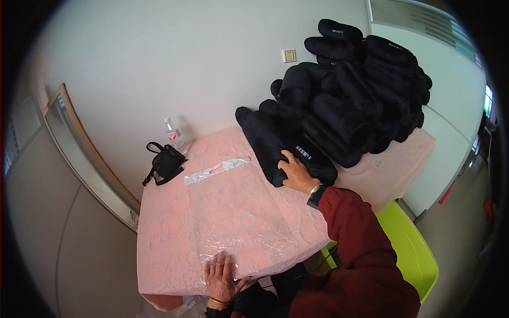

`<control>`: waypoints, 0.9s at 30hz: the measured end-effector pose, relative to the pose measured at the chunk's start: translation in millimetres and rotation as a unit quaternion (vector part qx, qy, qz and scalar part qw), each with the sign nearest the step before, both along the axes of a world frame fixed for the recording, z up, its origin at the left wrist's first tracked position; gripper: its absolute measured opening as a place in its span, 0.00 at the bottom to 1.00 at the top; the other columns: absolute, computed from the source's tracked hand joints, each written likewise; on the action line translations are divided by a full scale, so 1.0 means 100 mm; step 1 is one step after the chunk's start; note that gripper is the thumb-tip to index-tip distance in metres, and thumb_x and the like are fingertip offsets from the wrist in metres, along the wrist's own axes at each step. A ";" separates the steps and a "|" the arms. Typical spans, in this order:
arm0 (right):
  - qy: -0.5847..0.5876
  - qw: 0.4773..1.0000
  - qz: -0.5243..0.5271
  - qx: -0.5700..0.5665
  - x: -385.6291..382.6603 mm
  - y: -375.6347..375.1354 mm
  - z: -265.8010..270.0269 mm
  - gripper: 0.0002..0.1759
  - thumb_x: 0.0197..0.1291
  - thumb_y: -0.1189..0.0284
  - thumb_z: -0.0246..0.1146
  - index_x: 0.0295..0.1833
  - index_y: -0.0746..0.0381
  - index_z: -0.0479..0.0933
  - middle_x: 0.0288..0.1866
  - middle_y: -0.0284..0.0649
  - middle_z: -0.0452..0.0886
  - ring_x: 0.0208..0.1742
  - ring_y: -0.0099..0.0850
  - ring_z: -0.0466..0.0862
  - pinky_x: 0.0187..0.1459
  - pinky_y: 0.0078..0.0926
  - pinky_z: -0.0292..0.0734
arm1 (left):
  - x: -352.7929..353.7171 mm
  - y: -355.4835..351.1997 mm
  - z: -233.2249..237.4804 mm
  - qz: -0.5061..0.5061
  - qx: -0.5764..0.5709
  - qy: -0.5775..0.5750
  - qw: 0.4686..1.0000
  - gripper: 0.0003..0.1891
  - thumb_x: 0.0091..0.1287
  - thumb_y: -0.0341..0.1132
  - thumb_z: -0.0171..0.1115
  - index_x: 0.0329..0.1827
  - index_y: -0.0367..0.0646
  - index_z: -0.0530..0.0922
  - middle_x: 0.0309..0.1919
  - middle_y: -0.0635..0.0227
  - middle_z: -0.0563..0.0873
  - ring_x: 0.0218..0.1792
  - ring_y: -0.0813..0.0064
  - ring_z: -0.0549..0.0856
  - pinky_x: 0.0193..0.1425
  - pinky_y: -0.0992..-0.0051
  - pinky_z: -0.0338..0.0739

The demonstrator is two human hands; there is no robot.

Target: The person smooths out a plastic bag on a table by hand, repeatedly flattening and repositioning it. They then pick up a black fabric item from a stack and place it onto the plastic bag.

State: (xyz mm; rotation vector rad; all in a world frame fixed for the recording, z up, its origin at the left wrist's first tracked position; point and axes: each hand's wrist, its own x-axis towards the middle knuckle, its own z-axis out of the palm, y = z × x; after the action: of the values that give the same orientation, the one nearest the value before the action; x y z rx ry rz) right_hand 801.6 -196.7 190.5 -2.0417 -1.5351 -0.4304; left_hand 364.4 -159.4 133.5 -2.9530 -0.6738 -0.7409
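Observation:
A clear plastic bag [228, 212] with a white handle strip lies flat on the pink patterned tablecloth [164, 228]. On the bag's near end, by the table's front edge, my left hand [221, 276] rests with its fingers stretched out. My right hand [298, 174] is on a black cushion [265, 143] at the near side of a big pile of black cushions [344, 100]. Its thumb and fingers are bent against the dark fabric beside white lettering. How firmly it grips cannot be made out.
A small black bag [167, 162] with straps and a plastic bottle [175, 134] stand at the back left. A yellow-green chair or bin [411, 254] is at the right front. A framed panel [90, 153] leans left, and a wall socket [288, 55] is behind.

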 end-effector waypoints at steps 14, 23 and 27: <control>0.315 0.904 -0.065 0.282 0.35 -0.68 0.32 0.17 0.49 0.75 0.69 0.46 0.66 0.77 0.36 0.37 0.81 0.40 0.27 0.80 0.46 0.26 0.77 | -0.07 0.03 0.02 -0.032 -0.009 -0.037 0.999 0.43 0.58 0.67 0.67 0.65 0.39 0.77 0.66 0.51 0.77 0.67 0.47 0.75 0.74 0.48 0.63; 0.495 0.798 0.077 0.337 -1.05 -1.02 0.11 0.19 0.51 0.76 0.72 0.48 0.68 0.74 0.40 0.33 0.80 0.42 0.21 0.78 0.46 0.23 0.76 | -0.19 -0.17 0.18 -0.123 -0.179 -0.199 0.956 0.39 0.54 0.47 0.79 0.66 0.38 0.75 0.66 0.48 0.77 0.66 0.50 0.76 0.69 0.54 0.71; 0.418 0.846 0.080 0.322 -1.83 -1.12 -0.16 0.20 0.53 0.77 0.71 0.51 0.66 0.72 0.49 0.38 0.79 0.50 0.25 0.77 0.55 0.25 0.74 | 0.16 -0.51 0.58 -0.123 -0.447 -0.363 0.808 0.43 0.55 0.37 0.78 0.74 0.39 0.67 0.67 0.51 0.76 0.66 0.56 0.77 0.72 0.61 0.71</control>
State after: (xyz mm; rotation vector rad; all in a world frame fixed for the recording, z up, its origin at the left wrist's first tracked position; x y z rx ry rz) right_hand 619.1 -308.8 175.0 -1.2678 -0.8335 0.0452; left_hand 380.5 -210.1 191.4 -3.5318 -0.8354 -2.1902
